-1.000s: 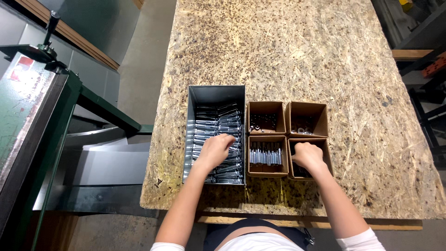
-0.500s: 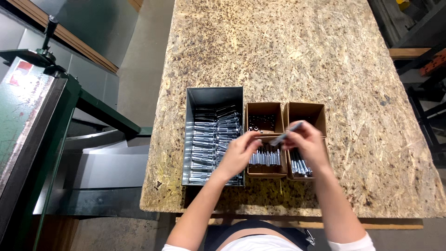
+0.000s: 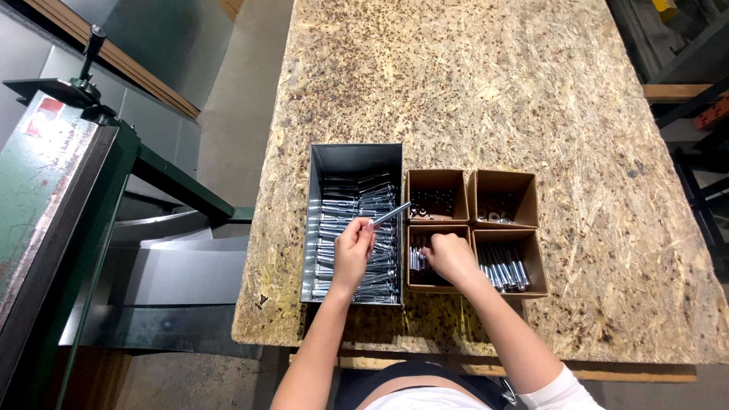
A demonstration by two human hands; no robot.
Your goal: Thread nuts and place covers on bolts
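Note:
My left hand (image 3: 353,249) grips a long silver bolt (image 3: 391,214) by one end, holding it over the grey metal bin (image 3: 357,157) full of similar bolts. My right hand (image 3: 449,257) reaches down into the near-left brown cardboard box (image 3: 413,281), fingers among the shiny metal pieces there; whether it holds one is hidden. A second near box (image 3: 533,258) to the right holds more bolts. Two far boxes hold small dark parts (image 3: 434,202) and a few washers (image 3: 497,216).
All boxes sit near the front edge of a chipboard table (image 3: 531,99). A green metal machine (image 3: 53,190) with a handle stands to the left, beyond a gap showing the floor. Dark frames are at the far right.
My left hand left the bin, met the right hand at the boxes, and now holds a bolt over the bin. My right hand moved from the near-right box into the near-left one.

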